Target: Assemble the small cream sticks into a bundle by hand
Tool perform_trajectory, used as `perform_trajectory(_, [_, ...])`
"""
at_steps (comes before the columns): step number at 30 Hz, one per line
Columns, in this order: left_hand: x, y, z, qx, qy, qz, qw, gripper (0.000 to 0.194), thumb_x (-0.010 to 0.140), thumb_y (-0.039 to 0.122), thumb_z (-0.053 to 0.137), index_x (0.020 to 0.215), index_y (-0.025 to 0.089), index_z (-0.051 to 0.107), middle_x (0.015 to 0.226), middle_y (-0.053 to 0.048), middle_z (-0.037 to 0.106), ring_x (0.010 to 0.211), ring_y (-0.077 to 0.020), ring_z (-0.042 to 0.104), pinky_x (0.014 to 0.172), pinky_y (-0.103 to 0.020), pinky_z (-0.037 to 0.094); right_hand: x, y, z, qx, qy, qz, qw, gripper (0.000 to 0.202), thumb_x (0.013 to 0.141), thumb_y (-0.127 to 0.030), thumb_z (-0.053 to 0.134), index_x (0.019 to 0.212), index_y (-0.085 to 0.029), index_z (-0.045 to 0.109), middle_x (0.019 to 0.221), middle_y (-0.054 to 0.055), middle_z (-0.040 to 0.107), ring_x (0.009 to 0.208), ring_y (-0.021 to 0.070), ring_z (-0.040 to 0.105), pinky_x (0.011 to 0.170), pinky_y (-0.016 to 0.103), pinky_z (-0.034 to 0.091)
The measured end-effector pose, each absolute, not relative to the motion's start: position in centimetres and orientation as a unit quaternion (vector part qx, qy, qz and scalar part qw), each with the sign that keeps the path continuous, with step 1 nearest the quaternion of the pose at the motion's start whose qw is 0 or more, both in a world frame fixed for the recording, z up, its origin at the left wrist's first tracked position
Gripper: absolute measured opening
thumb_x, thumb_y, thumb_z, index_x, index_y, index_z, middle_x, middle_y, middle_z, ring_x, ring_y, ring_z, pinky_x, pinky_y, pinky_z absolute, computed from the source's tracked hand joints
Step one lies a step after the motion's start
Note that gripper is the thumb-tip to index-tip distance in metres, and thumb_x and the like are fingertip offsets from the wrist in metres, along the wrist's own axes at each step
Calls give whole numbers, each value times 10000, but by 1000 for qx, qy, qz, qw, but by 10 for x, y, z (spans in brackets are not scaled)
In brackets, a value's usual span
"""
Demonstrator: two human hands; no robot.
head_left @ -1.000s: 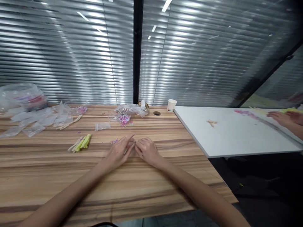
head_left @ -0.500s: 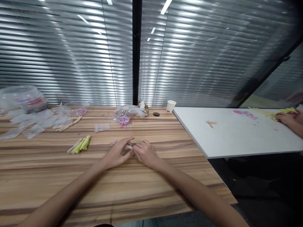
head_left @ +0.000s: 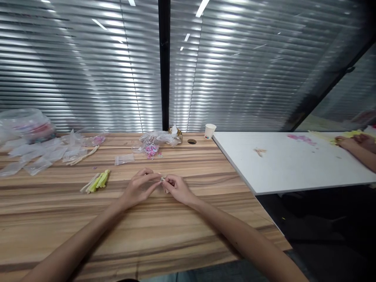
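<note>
Relative to the earlier frame, the left hand (head_left: 136, 190) is bringing its index fingertip and thumb closer together. It and the right hand (head_left: 179, 191) are pinching 1 small pale piece (head_left: 162, 179) between them, over the tabletop (head_left: 164, 235); blur is obscuring its form. The current step is apparently involving fine fingertip work, and the next move is calling for 2 steady, light pinches.

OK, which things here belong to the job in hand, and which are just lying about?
Job: left hand, right hand, small pale piece; probably green bundle, coloured bands.

Lying about, seemingly: paper cup, gold-coloured thing.
</note>
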State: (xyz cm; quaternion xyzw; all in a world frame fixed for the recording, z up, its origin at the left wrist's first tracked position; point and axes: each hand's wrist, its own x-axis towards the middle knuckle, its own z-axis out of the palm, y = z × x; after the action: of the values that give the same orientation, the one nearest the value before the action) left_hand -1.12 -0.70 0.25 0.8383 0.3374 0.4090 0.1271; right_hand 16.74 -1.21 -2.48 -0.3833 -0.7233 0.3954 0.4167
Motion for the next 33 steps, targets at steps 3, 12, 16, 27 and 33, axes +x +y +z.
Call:
perform_trajectory(3, [-13, -5, 4, 822, 365, 401, 175, 258, 795, 296, 565, 1026, 182, 576, 819, -48, 655, 793, -165, 601, 770, -307, 475, 169, -13, -25, -359, -723, 410, 425, 342, 859, -369, 449, 604, -153, 521, 566, -31, 478, 542, 81, 418, 535, 193, 313])
perform_trajectory(12, [-9, 7, -5, 655, 417, 436, 455, 612, 664, 352, 682, 1202, 179, 447, 971, -65, 599, 856, -167, 601, 787, -323, 486, 171, -12, -19, -313, -703, 507, 387, 416, 822, -508, 468, 631, -144, 533, 550, -34, 451, 488, 71, 356, 475, 197, 273])
perform_trajectory(16, [-3, -1, -3, 652, 396, 376, 527, 368, 718, 375, 634, 1005, 145, 614, 911, -64, 642, 905, -200, 580, 845, -332, 441, 171, -10, -23, -317, -671, 549, 384, 424, 775, -546, 513, 632, -148, 534, 546, -30, 476, 463, 65, 373, 460, 195, 293])
perform_trajectory(27, [-1, 2, -11, 546, 393, 423, 607, 270, 662, 372, 698, 759, 135, 613, 759, -38, 653, 746, -180, 578, 752, -288, 424, 172, 0, -27, -375, -630, 516, 442, 451, 777, -599, 446, 677, -168, 533, 545, -22, 527, 409, 72, 410, 413, 198, 320])
perform_trajectory(33, [1, 4, -14, 550, 407, 428, 590, 314, 672, 439, 668, 723, 136, 602, 683, -22, 624, 650, -153, 545, 634, -245, 403, 211, 32, -6, -443, -618, 371, 533, 406, 807, -541, 433, 737, -163, 563, 632, 14, 592, 453, 94, 456, 447, 215, 373])
